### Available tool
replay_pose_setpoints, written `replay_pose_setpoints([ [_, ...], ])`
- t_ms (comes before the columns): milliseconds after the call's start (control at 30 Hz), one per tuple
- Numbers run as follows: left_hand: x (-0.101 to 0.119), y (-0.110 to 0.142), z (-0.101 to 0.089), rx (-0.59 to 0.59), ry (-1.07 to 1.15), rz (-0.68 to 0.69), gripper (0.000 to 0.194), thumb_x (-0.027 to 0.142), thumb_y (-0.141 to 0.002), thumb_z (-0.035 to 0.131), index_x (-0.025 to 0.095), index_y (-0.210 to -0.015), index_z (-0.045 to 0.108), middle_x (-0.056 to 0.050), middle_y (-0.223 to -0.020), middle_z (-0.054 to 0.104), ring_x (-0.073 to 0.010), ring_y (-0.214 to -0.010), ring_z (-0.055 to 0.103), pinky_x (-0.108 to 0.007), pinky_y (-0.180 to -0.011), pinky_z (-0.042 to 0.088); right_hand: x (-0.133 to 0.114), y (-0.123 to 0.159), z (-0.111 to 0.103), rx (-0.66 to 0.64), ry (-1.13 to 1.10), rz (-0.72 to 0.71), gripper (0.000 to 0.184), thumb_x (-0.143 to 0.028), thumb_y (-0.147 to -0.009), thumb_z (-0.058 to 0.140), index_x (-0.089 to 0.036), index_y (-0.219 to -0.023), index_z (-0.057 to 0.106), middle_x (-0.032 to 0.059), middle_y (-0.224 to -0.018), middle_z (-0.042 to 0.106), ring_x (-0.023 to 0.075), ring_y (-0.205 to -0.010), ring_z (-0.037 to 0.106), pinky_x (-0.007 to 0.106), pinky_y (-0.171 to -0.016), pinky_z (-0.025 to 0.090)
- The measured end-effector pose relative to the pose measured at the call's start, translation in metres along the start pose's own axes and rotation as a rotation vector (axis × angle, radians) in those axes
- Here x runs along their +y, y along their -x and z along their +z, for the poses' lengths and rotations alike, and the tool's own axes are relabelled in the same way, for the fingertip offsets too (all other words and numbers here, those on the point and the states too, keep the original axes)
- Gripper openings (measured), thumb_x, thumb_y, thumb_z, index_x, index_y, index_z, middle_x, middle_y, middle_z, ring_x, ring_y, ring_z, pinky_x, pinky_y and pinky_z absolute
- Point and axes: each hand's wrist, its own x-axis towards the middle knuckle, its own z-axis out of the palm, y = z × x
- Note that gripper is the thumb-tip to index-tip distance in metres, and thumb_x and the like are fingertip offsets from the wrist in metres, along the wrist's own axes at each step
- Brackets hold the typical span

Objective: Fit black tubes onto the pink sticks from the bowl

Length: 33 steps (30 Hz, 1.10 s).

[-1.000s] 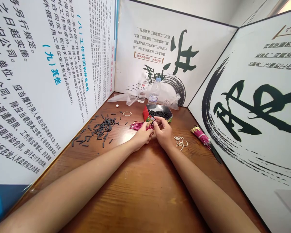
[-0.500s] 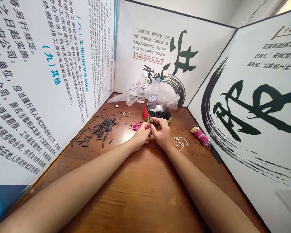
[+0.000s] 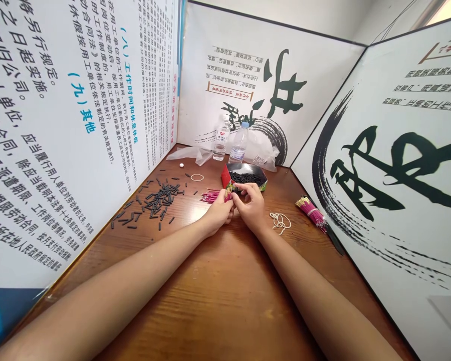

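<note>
My left hand (image 3: pixel 218 210) is closed around a bundle of thin magenta wires (image 3: pixel 209 195), whose yellowish tips show above the fingers. Against those tips, my right hand (image 3: pixel 251 203) is pinched; whatever lies between its thumb and forefinger is too small to make out, though something dark shows there. Just behind the hands stands an open red box (image 3: pixel 224 175) filled with small black sleeves (image 3: pixel 246 177). More black sleeves (image 3: pixel 161 196) lie scattered on the table to the left.
A second magenta wire bundle (image 3: pixel 311 213) lies at the right by the panel. White rubber bands (image 3: pixel 280 223) sit near my right wrist, and a single band (image 3: pixel 197 177) lies farther left. Two water bottles (image 3: pixel 238 144) and clear plastic stand at the back. Printed panels (image 3: pixel 244 30) enclose the wooden table (image 3: pixel 206 301).
Both hands stay in nearly the same place, with only slight finger movement at the wire tips. The camera view has shifted a little.
</note>
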Motion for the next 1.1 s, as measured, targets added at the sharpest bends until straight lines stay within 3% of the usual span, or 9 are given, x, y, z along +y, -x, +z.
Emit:
replay_pose_setpoints([
  [333,0.0,0.0,0.0,0.021,0.011,-0.002,0.015,0.026,-0.088,0.05,0.025,-0.089,0.034,0.011,-0.056,0.037,-0.0026,-0.034,0.025,-0.015,-0.036,0.014,0.0,0.0,0.0,0.013,0.027,0.001,0.032,-0.026,-0.081,0.065,-0.021,-0.112,0.062,0.0036,-0.093,0.056,0.0162,-0.08,0.053,0.03,-0.072,0.048],
  [567,0.001,-0.002,0.0,0.041,0.015,-0.011,0.015,0.023,-0.089,0.048,0.025,-0.087,0.033,0.011,-0.056,0.038,-0.0026,-0.034,0.025,-0.015,-0.037,0.013,0.002,0.001,0.0,-0.021,0.032,-0.003,0.02,-0.028,-0.084,0.062,-0.02,-0.102,0.067,0.0044,-0.094,0.056,0.0158,-0.079,0.053,0.03,-0.071,0.048],
  [800,0.001,0.0,0.0,0.038,0.02,-0.003,0.014,0.023,-0.088,0.047,0.025,-0.087,0.033,0.01,-0.057,0.038,-0.0027,-0.034,0.025,-0.015,-0.036,0.013,0.0,0.002,0.001,-0.04,0.063,0.018,0.02,-0.032,-0.085,0.06,-0.02,-0.1,0.066,0.0051,-0.095,0.057,0.0164,-0.08,0.054,0.03,-0.072,0.048],
  [1000,0.0,-0.001,-0.003,-0.017,0.071,0.014,0.016,0.017,-0.084,0.047,0.024,-0.085,0.032,0.01,-0.06,0.04,-0.0021,-0.035,0.024,-0.015,-0.037,0.012,0.007,-0.004,-0.01,0.0,0.226,0.0,0.028,-0.023,-0.086,0.048,-0.018,-0.109,0.063,0.0083,-0.101,0.063,0.0217,-0.098,0.054,0.037,-0.091,0.043],
  [1100,0.0,-0.001,-0.005,-0.039,0.086,0.022,0.016,0.016,-0.083,0.046,0.023,-0.083,0.032,0.01,-0.061,0.039,-0.0019,-0.035,0.023,-0.016,-0.037,0.012,0.017,-0.005,-0.016,-0.075,0.417,0.075,0.032,-0.019,-0.082,0.049,-0.017,-0.111,0.063,0.0093,-0.111,0.064,0.0251,-0.109,0.05,0.04,-0.098,0.037],
])
